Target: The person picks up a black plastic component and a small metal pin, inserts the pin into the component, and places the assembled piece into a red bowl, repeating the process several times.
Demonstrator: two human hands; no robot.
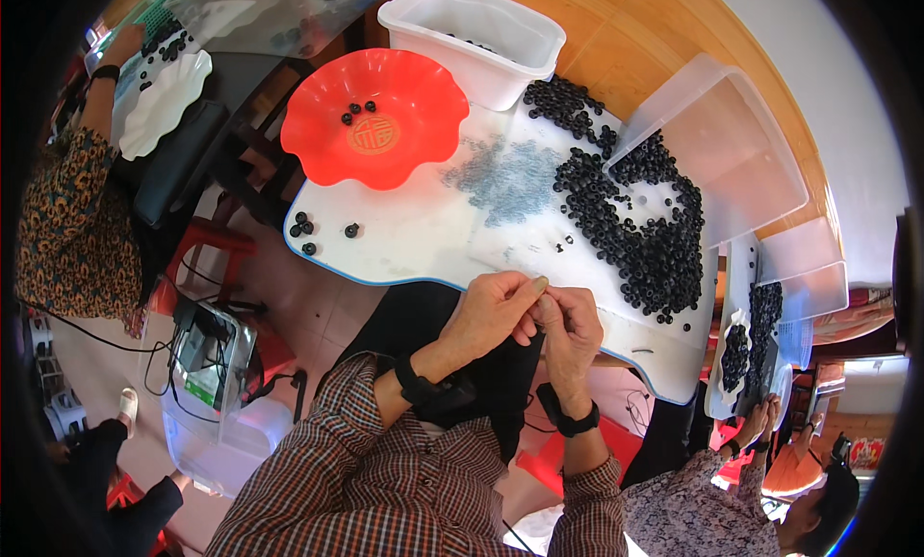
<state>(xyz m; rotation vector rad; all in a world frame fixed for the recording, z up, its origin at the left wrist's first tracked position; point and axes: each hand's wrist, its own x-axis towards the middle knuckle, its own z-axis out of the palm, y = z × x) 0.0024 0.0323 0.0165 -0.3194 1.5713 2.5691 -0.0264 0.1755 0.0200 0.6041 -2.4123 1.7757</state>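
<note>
Left hand (pixel 488 313) beside right hand (pixel 570 328) — pinched (hold unclear) — near black pieces (pixel 659 260).

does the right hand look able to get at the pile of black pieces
Probably yes: mostly bare white tabletop lies between the right hand and the pile of black pieces, though that hand presently meets the left hand.

The little black pieces (pixel 654 259) were round, and some showed a hole. Most lay in a big messy pile toward the right edge of the white table (pixel 414 234). Four sat close together by its left edge, one near them, three in the red bowl (pixel 423 138).
</note>
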